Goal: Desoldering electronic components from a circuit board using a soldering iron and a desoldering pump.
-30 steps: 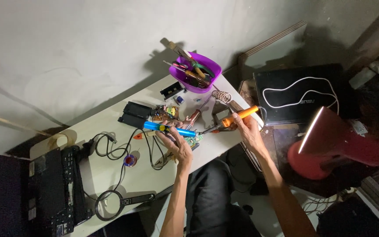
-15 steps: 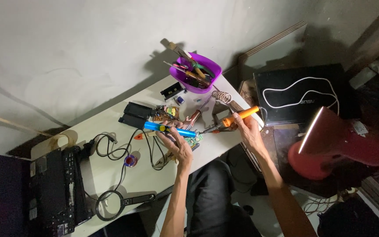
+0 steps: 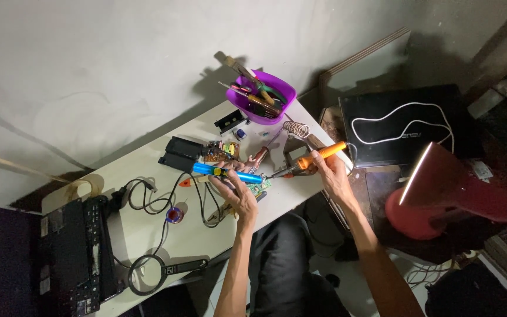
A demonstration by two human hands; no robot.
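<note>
Left hand [image 3: 237,191] closed around a blue desoldering pump [image 3: 225,172], barrel lying level over the small green circuit board [image 3: 258,185] near the bench's front edge. Right hand [image 3: 331,174] wrapped firmly round an orange-handled soldering iron [image 3: 311,160], tip angled down to the board's right side, just beside the pump's nozzle. Purple tool tub [image 3: 277,97] at the back corner of the white bench [image 3: 148,229]. Coiled iron stand [image 3: 296,128] behind the iron. Magnifying glass [image 3: 148,273] and black cable [image 3: 148,196] toward the left end.

A red metal desk lamp [image 3: 441,188] glares at right, lighting the white counter [image 3: 148,235]; corners stay dim, shadows sharp.
</note>
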